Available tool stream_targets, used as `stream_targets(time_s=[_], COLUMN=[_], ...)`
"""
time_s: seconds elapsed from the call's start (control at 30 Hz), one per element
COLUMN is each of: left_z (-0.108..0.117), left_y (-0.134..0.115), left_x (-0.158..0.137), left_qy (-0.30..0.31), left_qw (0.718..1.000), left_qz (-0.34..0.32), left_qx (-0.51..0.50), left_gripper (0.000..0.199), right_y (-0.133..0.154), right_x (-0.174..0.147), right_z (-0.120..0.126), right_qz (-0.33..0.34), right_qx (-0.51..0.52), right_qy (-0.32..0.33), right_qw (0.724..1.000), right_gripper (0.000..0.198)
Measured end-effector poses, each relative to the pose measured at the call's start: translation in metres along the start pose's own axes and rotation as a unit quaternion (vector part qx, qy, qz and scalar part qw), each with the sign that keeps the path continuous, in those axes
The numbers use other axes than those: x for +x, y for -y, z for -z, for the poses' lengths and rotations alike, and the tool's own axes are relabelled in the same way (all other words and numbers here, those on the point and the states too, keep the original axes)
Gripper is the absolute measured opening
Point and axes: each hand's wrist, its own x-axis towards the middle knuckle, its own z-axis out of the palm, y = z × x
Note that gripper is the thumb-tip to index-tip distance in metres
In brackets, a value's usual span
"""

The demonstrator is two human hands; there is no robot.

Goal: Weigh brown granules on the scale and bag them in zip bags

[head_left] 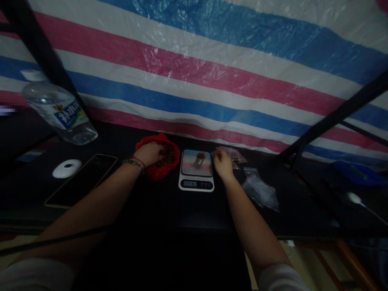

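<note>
My left hand [150,153], with bracelets at the wrist, reaches into a red plastic bag [156,173] of small dark brown pieces [168,155]. Its fingers are curled down together among the pieces, and the tips are hidden. Right of the bag is a white kitchen scale [196,184] with a lit display. On its platform stands a small metal cup [199,162] with brown bits heaped at the top. My right hand [223,163] rests close to the scale's right side, fingers loosely bent and apart, seemingly holding nothing. Small filled zip bags [236,157] lie just behind it.
Several clear zip bags [262,190] lie right of my right forearm. At the left are a phone [83,182], a white rounded case [67,168] and a large clear bottle [60,109]. Dark frame bars [330,115] slant up at both sides, before a striped plastic sheet [194,72].
</note>
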Motion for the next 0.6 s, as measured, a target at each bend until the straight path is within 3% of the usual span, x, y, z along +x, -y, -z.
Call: stream_targets(time_s=[0.6], left_z=[0.017], left_y=[-0.003], left_x=[-0.007], left_qy=[-0.051], left_qw=[0.996], left_qz=[0.037], left_qx=[-0.058], left_gripper=[0.029], right_y=[0.001], right_x=[0.001], right_z=[0.000], right_qz=[0.005], right_qx=[0.007], right_qy=[-0.011], right_qw=[1.000], right_gripper=[0.034])
